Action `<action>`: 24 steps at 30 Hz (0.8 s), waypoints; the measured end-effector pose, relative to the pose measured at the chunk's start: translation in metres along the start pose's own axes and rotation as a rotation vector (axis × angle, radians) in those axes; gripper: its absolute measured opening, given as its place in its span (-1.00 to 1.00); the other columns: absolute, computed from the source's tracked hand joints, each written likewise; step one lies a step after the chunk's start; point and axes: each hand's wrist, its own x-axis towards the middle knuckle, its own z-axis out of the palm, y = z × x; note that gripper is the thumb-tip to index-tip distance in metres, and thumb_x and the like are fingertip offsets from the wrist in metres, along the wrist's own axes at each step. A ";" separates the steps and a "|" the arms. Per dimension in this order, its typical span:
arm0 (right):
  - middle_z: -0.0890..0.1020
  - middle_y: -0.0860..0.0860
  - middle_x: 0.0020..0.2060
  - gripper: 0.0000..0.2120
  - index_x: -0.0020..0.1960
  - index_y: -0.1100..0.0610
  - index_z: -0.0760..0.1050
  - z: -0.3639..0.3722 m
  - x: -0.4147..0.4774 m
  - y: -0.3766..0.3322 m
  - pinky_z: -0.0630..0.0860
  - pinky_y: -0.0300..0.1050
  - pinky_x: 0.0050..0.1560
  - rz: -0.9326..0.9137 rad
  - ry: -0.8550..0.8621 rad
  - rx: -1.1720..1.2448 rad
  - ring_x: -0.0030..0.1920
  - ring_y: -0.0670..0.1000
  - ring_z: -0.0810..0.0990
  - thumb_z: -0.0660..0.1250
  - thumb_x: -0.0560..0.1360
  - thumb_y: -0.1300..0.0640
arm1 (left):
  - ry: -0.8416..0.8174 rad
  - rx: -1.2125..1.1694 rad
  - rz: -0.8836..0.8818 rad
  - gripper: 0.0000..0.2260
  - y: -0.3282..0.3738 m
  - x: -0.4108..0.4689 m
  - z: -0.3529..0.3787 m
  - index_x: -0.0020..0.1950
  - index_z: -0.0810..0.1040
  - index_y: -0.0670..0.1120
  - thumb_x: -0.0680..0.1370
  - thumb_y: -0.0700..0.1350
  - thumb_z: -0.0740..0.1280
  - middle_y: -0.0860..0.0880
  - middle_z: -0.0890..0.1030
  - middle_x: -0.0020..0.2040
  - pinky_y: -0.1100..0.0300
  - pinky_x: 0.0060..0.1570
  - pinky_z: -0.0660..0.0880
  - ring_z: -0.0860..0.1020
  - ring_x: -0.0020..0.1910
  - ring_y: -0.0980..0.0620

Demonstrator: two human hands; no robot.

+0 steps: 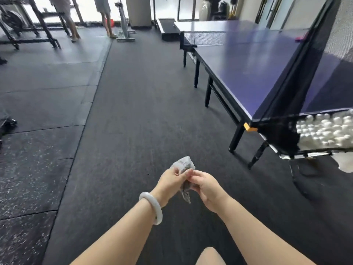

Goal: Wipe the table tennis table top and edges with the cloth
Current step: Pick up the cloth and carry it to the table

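Forearms outstretched, left hand, right hand pinching

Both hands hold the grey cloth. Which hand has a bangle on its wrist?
The left hand: a white bangle circles its wrist. The right hand, also gripping the cloth, has a bare wrist.

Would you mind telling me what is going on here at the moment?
A person holds a grey cloth in front of them, with the left hand and the right hand both gripping it. The blue table tennis table stands ahead to the right, and the cloth is not touching it, so wiping has not begun. A netted tray of white balls sits at the table's near end.
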 end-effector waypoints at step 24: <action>0.60 0.08 -0.08 -0.80 0.03 0.14 0.59 -0.322 0.418 -0.262 0.37 -0.15 -0.22 0.021 0.821 -0.019 -0.16 0.02 0.48 0.27 0.52 0.36 | -0.090 0.069 0.097 -0.85 0.279 0.601 0.071 -0.02 0.57 -0.12 0.47 -0.31 0.39 -0.03 0.59 -0.23 0.22 -0.38 0.42 0.52 -0.34 0.04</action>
